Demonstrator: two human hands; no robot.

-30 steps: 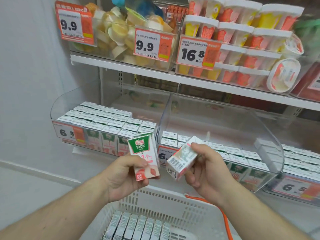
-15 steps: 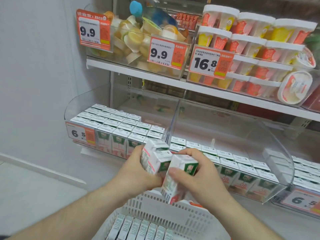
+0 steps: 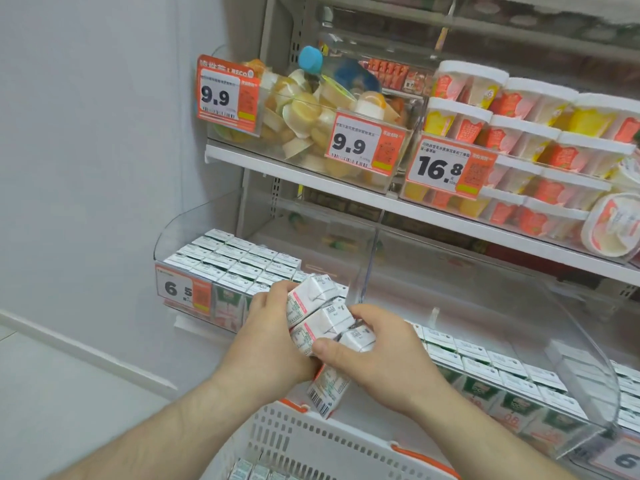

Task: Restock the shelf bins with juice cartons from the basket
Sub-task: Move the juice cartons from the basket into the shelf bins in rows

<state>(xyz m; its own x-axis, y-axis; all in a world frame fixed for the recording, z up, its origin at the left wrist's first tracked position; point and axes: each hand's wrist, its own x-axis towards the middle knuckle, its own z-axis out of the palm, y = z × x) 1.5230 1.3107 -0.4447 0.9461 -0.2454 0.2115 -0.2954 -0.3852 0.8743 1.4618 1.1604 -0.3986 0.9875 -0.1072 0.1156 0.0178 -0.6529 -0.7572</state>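
My left hand point(image 3: 273, 337) and right hand point(image 3: 374, 358) clamp three juice cartons point(image 3: 322, 323) together above the basket point(image 3: 332, 441); squeezed unevenly, I judge the lowest could slip out.

Upper shelf stock and price tags

Jelly cups point(image 3: 304, 112) fill a clear tub behind two orange 9.9 tags point(image 3: 227, 93); beside it, stacked white-lidded dessert tubs point(image 3: 526, 133) sit behind a 16.8 tag point(image 3: 446, 166). A pale wall point(image 3: 97, 133) stands left.

Glossy paperboard juice cartons point(image 3: 313, 299), clear glossy plastic bins point(image 3: 585, 372), matt perforated plastic basket point(image 3: 311, 441).
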